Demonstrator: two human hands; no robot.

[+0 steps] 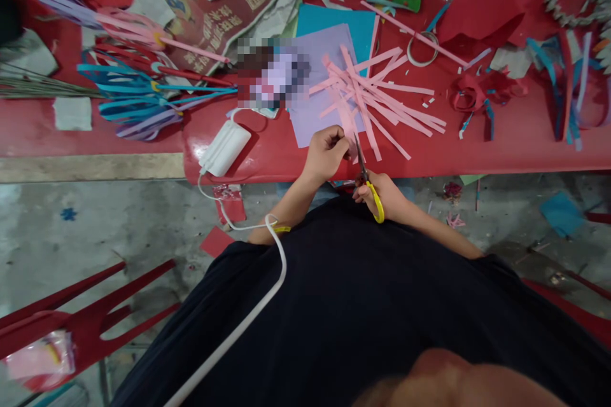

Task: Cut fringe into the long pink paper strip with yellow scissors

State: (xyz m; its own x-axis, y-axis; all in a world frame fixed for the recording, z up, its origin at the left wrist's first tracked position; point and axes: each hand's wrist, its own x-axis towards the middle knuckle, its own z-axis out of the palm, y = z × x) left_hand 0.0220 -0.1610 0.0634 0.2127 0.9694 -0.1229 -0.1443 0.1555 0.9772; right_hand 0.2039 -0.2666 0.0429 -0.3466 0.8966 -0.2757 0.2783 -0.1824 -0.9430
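Note:
Near the table's front edge, my left hand (pixel 327 154) is closed on a pink paper strip (pixel 347 121), pinching its lower end. Yellow-handled scissors (pixel 376 202) are gripped in my right hand (pixel 386 196), just to the right and a little lower. Their dark blades point up and lie against the strip's right edge; I cannot tell whether they are cutting into it. Loose pink strips (pixel 382 105) lie heaped beyond my hands, over a lilac sheet (pixel 305 127) and a blue-green sheet (pixel 317 18).
A white power bank (pixel 225 147) with a cable sits left on the red table (pixel 515 156). Blue looped paper flowers (pixel 128 98) and newspaper (pixel 205 19) lie farther left. A roll of tape (pixel 422 49) is behind the strips. A red chair (pixel 90 324) stands lower left.

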